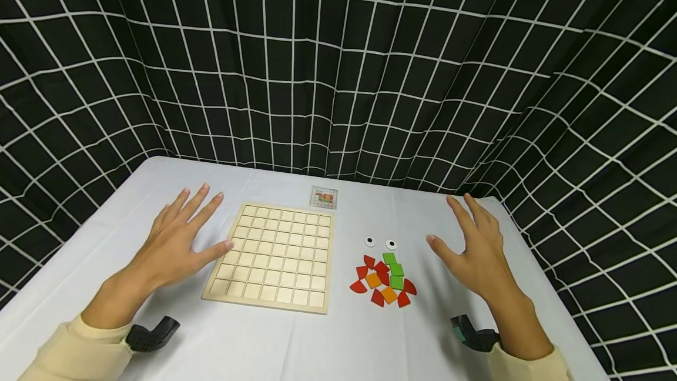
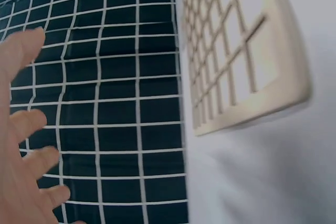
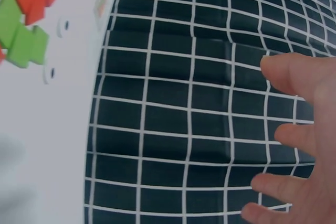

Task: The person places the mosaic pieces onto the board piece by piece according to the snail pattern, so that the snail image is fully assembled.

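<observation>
My left hand [image 1: 173, 247] hovers with spread fingers beside the left edge of a wooden grid board [image 1: 271, 256], its thumb overlapping the board's edge in the head view. Square cells fill the board, and no coloured piece lies in them. On the right, my right hand [image 1: 476, 250] is held above the table with fingers apart, holding nothing. Between it and the board lies a loose cluster of flat pieces: red quarter-rounds [image 1: 358, 287], orange squares [image 1: 389, 294] and green squares [image 1: 396, 282]. Two white eye discs [image 1: 391, 244] with black centres lie just behind them.
A small picture card [image 1: 324, 197] with a coloured figure on a grid lies behind the board. White cloth covers the table [image 1: 349, 346]. Black curtains [image 1: 296, 63] with white grid lines surround its back and sides. Dark devices [image 1: 153, 335] are worn at both wrists.
</observation>
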A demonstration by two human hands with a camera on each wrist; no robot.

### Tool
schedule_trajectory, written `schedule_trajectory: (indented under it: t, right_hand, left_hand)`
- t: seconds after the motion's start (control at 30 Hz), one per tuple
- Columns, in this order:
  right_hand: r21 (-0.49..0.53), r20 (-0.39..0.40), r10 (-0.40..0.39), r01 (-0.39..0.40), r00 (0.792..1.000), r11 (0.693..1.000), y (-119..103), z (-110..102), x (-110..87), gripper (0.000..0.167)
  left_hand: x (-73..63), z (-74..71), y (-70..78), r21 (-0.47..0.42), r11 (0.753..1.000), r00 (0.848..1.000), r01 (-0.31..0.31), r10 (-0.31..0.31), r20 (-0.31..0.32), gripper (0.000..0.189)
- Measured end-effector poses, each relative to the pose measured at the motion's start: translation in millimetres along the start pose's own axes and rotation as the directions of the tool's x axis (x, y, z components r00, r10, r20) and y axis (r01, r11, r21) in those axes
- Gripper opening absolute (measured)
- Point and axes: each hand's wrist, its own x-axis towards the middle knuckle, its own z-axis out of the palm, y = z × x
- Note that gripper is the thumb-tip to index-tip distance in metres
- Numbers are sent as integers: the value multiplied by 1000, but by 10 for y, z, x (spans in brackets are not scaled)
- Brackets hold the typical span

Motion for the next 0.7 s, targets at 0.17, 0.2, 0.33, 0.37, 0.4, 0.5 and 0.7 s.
schedule_trajectory:
  t: [0.17, 0.2, 0.33, 0.37, 0.4, 0.5, 0.7]
  right_hand:
    - [40, 19, -5, 4, 1000, 999, 69, 80, -93, 71]
    - [48, 24, -3, 2, 1000, 999, 81, 96, -111, 70]
    - [89, 35, 5, -8, 999, 996, 120, 157, -180, 67]
    - [100, 39, 9, -13, 999, 995, 127, 172, -197, 67]
    - [111, 42, 12, -17, 999, 994, 138, 188, -214, 66]
    - [143, 60, 30, -38, 998, 989, 174, 241, -273, 63]
    - [172, 88, 60, -75, 994, 982, 291, 390, -380, 55]
  left_hand:
    - [-52, 134, -85, -110, 994, 999, -2, 7, 46, 86]
    - [-60, 154, -102, -124, 992, 998, 1, 7, 59, 86]
    - [-101, 228, -181, -168, 986, 995, 6, 11, 99, 86]
    - [-112, 246, -203, -177, 984, 994, 5, 15, 111, 85]
    - [-123, 264, -226, -186, 982, 992, 4, 19, 124, 84]
    - [-150, 317, -298, -209, 978, 985, 6, 31, 171, 80]
    - [-201, 408, -439, -231, 973, 968, 22, 36, 247, 71]
